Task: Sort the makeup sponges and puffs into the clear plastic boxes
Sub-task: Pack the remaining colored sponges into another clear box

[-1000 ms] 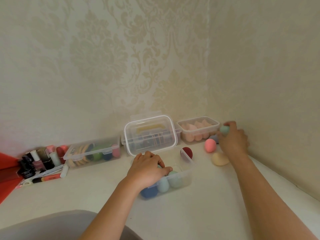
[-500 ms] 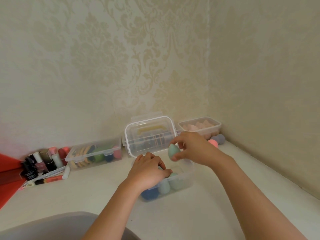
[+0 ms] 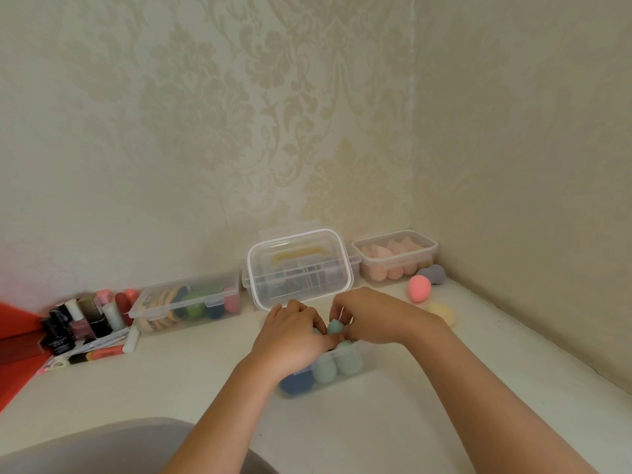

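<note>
A small clear box (image 3: 362, 371) stands in front of me with pale green sponges (image 3: 337, 366) and a dark blue sponge (image 3: 295, 383) inside. My right hand (image 3: 371, 318) pinches a teal sponge (image 3: 334, 327) just above this box. My left hand (image 3: 292, 333) rests on the box's left part, its fingers curled over the rim and the sponges. Loose on the counter at the right lie a pink sponge (image 3: 419, 288), a grey sponge (image 3: 434, 273) and a pale yellow sponge (image 3: 443, 313).
A clear lid (image 3: 299, 268) leans upright behind the box. A box of peach sponges (image 3: 395, 258) sits in the corner. A lidded box of puffs (image 3: 186, 302) stands at the left, beside nail polish bottles (image 3: 80, 323) and tubes. Walls close the back and right.
My right hand picked up the teal sponge near the corner, carried it left and lowered it to the front box. My left hand stayed on the box.
</note>
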`<state>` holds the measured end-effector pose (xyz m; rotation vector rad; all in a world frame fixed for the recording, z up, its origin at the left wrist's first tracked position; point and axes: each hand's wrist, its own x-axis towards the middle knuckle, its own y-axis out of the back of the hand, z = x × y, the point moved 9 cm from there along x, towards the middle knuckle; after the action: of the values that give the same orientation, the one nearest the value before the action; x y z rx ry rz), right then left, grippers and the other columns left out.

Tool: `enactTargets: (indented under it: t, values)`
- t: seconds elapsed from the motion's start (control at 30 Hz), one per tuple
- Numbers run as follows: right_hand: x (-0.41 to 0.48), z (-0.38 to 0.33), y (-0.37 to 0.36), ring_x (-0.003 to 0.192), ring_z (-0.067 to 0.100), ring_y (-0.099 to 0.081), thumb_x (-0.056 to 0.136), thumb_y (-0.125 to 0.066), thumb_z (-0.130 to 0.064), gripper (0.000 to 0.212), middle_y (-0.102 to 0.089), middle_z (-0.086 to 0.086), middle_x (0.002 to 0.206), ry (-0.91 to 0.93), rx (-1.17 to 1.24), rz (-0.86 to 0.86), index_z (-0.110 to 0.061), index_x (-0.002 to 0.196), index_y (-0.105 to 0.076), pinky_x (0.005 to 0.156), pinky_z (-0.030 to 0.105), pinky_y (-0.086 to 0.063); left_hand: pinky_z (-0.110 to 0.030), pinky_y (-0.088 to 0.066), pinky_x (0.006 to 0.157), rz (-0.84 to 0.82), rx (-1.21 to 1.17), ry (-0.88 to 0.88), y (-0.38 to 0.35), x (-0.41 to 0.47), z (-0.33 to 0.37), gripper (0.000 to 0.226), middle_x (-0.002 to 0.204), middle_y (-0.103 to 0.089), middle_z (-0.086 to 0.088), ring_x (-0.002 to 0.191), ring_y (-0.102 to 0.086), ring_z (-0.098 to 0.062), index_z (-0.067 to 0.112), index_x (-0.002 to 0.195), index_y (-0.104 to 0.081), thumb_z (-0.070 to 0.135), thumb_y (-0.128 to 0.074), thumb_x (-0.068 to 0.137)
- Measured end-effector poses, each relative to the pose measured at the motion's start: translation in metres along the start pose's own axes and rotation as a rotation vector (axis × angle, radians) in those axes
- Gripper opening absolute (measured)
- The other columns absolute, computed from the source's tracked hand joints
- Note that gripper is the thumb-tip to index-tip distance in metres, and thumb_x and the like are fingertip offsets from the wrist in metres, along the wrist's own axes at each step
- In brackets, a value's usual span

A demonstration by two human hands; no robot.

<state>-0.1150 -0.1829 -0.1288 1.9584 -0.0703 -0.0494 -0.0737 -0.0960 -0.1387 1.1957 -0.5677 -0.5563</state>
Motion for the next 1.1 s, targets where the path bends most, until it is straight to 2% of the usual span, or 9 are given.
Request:
enactTargets:
  t: [0.27,0.37,0.47,0.53,0.6,0.7,0.8,0.93,1.1]
  values:
    - [0.003,-0.002,0.001,0.072,0.01,-0.056,0.086,-0.058,-0.01,0.018,-0.059,-0.008,0.089,0.022,0.1,0.017,-0.024,0.097,-0.055,0.073,0.03,-0.047,-0.024,-0.031,0.098,0.097,-0.046,-0.11,0.006,0.0,0.006,0.046,0.121,-0.053,0.013,0.117,-0.041,-0.011,0.031,0.121,-0.057,0.055,-0.058,0.081]
    - [0.003,0.0,0.002,0.069,0.011,-0.057,0.083,-0.058,-0.007,0.024,-0.061,-0.004,0.088,0.03,0.155,0.044,-0.026,0.083,-0.043,0.077,0.036,-0.05,-0.03,-0.033,0.104,0.058,-0.138,-0.141,0.005,0.0,0.01,0.034,0.105,-0.063,0.012,0.099,-0.051,-0.008,0.034,0.116,-0.062,0.045,-0.061,0.083]
    - [-0.001,0.001,0.008,0.069,0.019,-0.062,0.087,-0.054,-0.005,0.02,-0.063,0.005,0.088,0.022,0.29,0.044,-0.022,0.082,-0.044,0.075,0.038,-0.053,-0.036,-0.021,0.113,-0.001,-0.148,-0.167,-0.001,0.002,0.011,0.015,0.089,-0.066,0.016,0.083,-0.053,-0.002,0.038,0.098,-0.066,0.041,-0.058,0.086]
    - [-0.003,0.01,0.026,0.066,0.019,-0.062,0.09,-0.056,-0.011,0.012,-0.066,0.004,0.077,0.004,0.444,0.19,-0.018,0.086,-0.047,0.068,0.037,-0.054,-0.037,-0.018,0.114,-0.011,-0.139,-0.172,-0.004,0.004,0.008,0.016,0.091,-0.067,0.018,0.086,-0.054,-0.001,0.039,0.097,-0.066,0.043,-0.056,0.086]
    - [-0.013,0.039,0.059,0.067,0.017,-0.06,0.092,-0.055,-0.019,0.006,-0.065,0.002,0.075,-0.09,0.438,0.533,-0.019,0.095,-0.05,0.06,0.029,-0.047,-0.036,-0.017,0.114,-0.015,-0.141,-0.172,-0.006,0.006,0.007,0.02,0.097,-0.068,0.018,0.091,-0.055,-0.002,0.038,0.1,-0.067,0.045,-0.054,0.087]
    - [-0.04,0.092,0.086,0.092,0.025,-0.061,0.093,-0.045,-0.01,0.021,-0.066,0.006,0.102,-0.314,0.388,0.875,-0.013,0.112,-0.053,0.073,0.03,-0.044,-0.035,-0.015,0.115,-0.019,-0.124,-0.174,-0.007,0.007,0.007,0.022,0.097,-0.069,0.015,0.092,-0.055,-0.004,0.037,0.101,-0.068,0.046,-0.052,0.088]
    - [-0.045,0.133,0.072,0.115,0.029,-0.054,0.087,-0.042,0.004,0.042,-0.059,0.013,0.125,-0.45,0.433,0.846,-0.005,0.128,-0.049,0.086,0.03,-0.039,-0.034,-0.013,0.115,-0.015,-0.128,-0.165,-0.008,0.007,0.006,0.022,0.093,-0.069,0.012,0.091,-0.056,-0.006,0.035,0.098,-0.068,0.046,-0.052,0.088]
    - [-0.047,0.162,0.052,0.119,0.032,-0.05,0.083,-0.044,0.009,0.051,-0.053,0.018,0.131,-0.551,0.52,0.844,-0.002,0.133,-0.043,0.091,0.034,-0.038,-0.034,-0.013,0.115,-0.01,-0.125,-0.159,-0.007,0.007,0.005,0.026,0.093,-0.069,0.01,0.093,-0.056,-0.007,0.032,0.1,-0.069,0.047,-0.051,0.089]
    - [-0.024,0.171,0.044,0.101,0.025,-0.05,0.079,-0.042,0.01,0.046,-0.057,0.014,0.122,-0.523,0.453,0.681,-0.008,0.119,-0.055,0.081,0.031,-0.037,-0.034,-0.017,0.114,0.003,-0.103,-0.163,-0.007,0.007,0.004,0.028,0.094,-0.068,0.009,0.094,-0.056,-0.009,0.03,0.101,-0.068,0.048,-0.049,0.089]
